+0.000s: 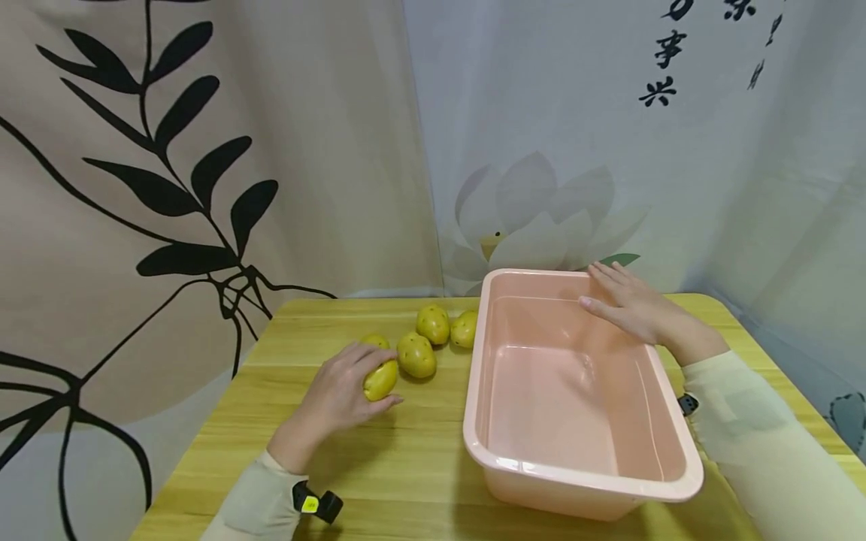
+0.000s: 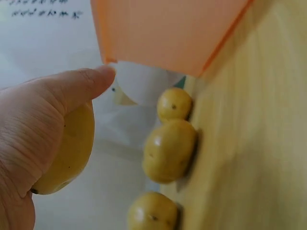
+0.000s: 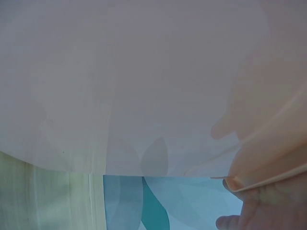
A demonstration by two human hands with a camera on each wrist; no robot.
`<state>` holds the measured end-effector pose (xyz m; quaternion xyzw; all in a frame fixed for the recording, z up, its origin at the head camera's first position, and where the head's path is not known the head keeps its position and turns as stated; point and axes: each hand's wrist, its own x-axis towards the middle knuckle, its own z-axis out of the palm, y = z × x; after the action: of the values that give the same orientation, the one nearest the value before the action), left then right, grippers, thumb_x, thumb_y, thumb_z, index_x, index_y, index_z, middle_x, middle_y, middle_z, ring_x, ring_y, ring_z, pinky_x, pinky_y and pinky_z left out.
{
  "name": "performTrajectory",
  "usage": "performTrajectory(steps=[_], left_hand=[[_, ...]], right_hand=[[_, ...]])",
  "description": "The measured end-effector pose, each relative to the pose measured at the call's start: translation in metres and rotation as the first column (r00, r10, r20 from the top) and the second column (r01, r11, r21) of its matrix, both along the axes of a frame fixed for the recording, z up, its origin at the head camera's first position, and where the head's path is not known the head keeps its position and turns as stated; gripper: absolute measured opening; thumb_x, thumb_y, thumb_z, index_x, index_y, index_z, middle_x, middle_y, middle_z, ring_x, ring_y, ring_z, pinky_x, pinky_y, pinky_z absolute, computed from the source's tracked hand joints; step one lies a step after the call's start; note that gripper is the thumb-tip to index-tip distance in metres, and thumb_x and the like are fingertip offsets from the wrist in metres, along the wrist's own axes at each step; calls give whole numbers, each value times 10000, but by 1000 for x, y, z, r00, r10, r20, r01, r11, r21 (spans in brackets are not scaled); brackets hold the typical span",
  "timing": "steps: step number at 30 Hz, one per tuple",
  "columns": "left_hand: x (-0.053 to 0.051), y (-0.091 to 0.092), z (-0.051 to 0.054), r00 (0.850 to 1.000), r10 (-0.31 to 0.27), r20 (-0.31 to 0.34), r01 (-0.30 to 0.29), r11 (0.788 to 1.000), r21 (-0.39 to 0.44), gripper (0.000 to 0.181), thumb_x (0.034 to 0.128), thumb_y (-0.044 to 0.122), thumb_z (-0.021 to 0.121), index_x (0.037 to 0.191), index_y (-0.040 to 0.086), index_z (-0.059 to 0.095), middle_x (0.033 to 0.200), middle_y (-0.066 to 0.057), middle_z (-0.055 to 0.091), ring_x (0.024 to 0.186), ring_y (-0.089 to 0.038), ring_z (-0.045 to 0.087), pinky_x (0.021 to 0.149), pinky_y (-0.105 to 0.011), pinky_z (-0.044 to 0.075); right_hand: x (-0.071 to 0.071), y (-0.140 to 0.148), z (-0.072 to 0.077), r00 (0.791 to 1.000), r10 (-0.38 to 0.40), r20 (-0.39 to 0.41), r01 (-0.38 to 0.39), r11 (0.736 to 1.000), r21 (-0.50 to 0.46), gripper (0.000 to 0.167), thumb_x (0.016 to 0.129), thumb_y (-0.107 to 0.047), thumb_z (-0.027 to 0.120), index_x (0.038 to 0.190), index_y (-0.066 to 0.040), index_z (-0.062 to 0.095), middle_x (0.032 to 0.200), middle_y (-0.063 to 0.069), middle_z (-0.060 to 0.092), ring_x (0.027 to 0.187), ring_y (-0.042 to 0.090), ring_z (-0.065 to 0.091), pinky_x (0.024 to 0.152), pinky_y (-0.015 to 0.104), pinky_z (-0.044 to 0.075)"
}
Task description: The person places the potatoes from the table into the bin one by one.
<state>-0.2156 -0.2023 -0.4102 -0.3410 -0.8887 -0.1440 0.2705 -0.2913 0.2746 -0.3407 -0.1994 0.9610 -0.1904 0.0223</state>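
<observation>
My left hand (image 1: 343, 385) grips a yellow potato (image 1: 381, 380) with dark specks, at the left of the pink plastic basin (image 1: 475, 376). In the left wrist view the thumb lies along the held potato (image 2: 76, 148), whose far side is hidden by the hand. Several more potatoes (image 1: 416, 355) sit on the table just beyond this hand; one is partly covered by it. My right hand (image 1: 632, 304) rests on the basin's far right corner, fingers straight across the rim, thumb apart on the inner side. The right wrist view shows its fingertips beside the rim and a silhouette through the wall.
The wooden table (image 1: 271, 443) carries the basin on its right half. One potato (image 1: 464, 329) lies close against the basin's left wall. Behind the table's far edge hangs a printed curtain (image 1: 338, 150).
</observation>
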Motion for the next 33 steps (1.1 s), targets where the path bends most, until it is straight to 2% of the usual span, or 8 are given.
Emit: performTrajectory(steps=[2,7,15,22,26,29,33], left_hand=[[0,4,9,1000,-13,-13,13,1000,-4,697,637,498,860,1220,190,634,1058,7,620,926,-142,571,733,-340,536],[-1,18,33,996,-61,-60,60,998,-8,715,641,530,844,1223,172,634,1067,-7,626,947,-166,586,759,-358,536],[-5,40,71,983,-140,-116,139,990,-17,678,729,604,746,1229,160,634,1099,-24,635,984,-179,597,787,-346,535],[-10,62,98,963,-211,-171,210,977,-22,631,713,518,803,1195,139,652,1117,-21,633,996,-181,580,770,-334,521],[-11,76,108,947,-283,-154,292,956,38,595,724,461,811,1195,136,651,1114,-12,636,1001,-168,578,786,-314,518],[-10,87,112,935,-340,-104,351,929,120,576,719,416,821,1190,134,648,1124,-5,637,1003,-155,572,769,-284,518],[-11,102,118,916,-399,-40,397,892,217,583,692,350,851,1193,140,638,1137,10,643,1003,-136,568,751,-262,514]], right_hand=[[0,0,1,1000,-1,1,1,1000,-1,787,980,-561,400,1545,-81,132,1592,180,79,1443,402,-34,1084,662,54],[0,1,3,1000,-3,-5,3,1000,-4,789,979,-562,401,1545,-83,132,1593,174,78,1442,406,-31,1082,665,55],[-1,2,7,1000,0,-9,0,1000,-9,797,978,-564,402,1543,-72,128,1590,186,83,1440,412,-34,1083,664,56],[-5,3,7,1000,1,-26,-1,1000,2,806,974,-584,389,1542,-72,135,1588,189,90,1440,412,-23,1088,657,57],[-4,3,4,1000,5,-31,-4,1000,9,806,975,-585,385,1540,-65,143,1586,192,97,1437,423,-12,1087,657,60],[-1,3,0,1000,4,-28,-4,1000,9,801,975,-582,388,1538,-63,153,1585,194,107,1434,434,3,1086,657,63],[-1,1,-1,999,0,-33,0,1000,-8,803,973,-584,395,1539,-67,156,1585,192,110,1435,430,3,1087,657,64]])
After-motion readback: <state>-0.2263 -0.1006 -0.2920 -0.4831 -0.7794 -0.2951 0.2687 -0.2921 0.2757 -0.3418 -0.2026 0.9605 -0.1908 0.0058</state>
